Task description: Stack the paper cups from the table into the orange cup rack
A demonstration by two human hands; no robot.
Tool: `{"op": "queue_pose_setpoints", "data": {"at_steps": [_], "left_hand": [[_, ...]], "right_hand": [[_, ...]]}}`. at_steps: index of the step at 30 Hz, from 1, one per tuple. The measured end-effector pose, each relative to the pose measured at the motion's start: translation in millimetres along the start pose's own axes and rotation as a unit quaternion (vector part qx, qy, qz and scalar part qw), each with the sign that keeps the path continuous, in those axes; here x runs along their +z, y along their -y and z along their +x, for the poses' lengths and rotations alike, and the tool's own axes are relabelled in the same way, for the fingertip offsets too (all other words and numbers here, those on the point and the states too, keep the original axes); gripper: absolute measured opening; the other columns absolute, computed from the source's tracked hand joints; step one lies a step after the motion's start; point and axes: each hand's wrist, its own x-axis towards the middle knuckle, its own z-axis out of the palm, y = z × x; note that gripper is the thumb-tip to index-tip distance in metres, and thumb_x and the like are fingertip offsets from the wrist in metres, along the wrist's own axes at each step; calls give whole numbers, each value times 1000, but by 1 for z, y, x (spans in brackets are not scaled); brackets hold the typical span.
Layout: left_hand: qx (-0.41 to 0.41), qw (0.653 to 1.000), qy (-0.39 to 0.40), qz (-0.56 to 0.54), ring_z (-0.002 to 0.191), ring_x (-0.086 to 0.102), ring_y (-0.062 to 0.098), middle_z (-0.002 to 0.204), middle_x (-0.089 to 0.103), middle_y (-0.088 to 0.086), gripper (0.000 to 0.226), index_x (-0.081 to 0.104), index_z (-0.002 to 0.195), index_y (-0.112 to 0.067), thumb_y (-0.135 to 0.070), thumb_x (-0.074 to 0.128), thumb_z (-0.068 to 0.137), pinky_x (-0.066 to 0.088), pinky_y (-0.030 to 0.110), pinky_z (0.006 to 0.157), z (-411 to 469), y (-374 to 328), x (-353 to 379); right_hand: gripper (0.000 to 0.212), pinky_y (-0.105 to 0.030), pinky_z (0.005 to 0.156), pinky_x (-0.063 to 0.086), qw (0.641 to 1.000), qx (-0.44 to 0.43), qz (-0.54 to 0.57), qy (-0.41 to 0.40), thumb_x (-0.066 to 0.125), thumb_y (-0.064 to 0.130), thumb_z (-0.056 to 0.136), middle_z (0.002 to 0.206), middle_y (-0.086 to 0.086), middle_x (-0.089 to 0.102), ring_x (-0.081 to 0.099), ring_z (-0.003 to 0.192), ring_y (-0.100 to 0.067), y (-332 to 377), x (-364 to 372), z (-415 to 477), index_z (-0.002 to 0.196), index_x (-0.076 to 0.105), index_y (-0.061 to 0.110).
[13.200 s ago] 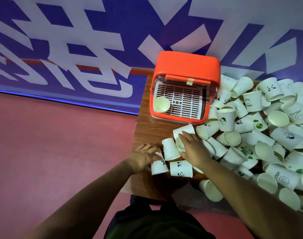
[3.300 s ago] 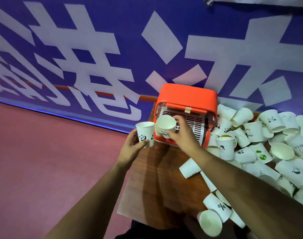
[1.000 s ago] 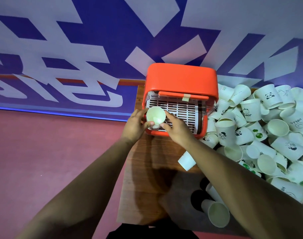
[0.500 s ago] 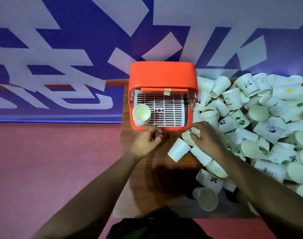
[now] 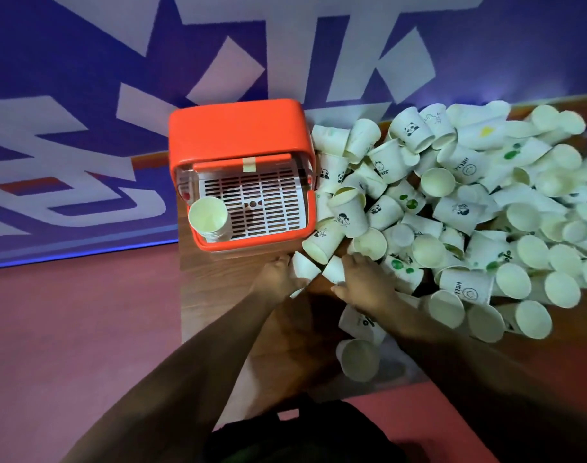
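Note:
The orange cup rack stands at the table's far left corner, and a stack of nested paper cups sits upright on the left of its white grate. In front of the rack, my left hand curls its fingers round a paper cup lying on its side. Just to the right, my right hand grips another tipped cup at the edge of the pile. The two cups almost touch. A big heap of loose paper cups covers the table's right side.
The wooden table shows bare wood on its left front part. Several cups lie near the front edge under my right forearm. A blue and white printed wall stands behind, with red floor to the left.
Both hands left the stack in the rack and came down to the table in front of it. Each hand now holds a cup at the edge of the pile.

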Motion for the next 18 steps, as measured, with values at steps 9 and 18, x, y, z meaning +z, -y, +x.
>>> {"op": "queue_pose_setpoints", "data": {"at_steps": [9,18], "left_hand": [[-11,963,-60,-263,115,61,7,127,64,-13,80,47,137,-37,-59,80,67,52,42,100,-33,6,-18],[25,919,-105,-380,122,56,5,133,59,-13,72,41,138,-44,-41,81,78,50,33,101,-71,-3,-52]], "right_hand": [[48,-35,100,36,995,-48,-82,-12,65,33,82,122,-9,55,47,117,-26,-4,11,4,122,47,13],[62,-31,74,46,984,-12,171,46,71,42,70,115,-4,57,58,98,-19,1,-39,3,125,52,20]]}}
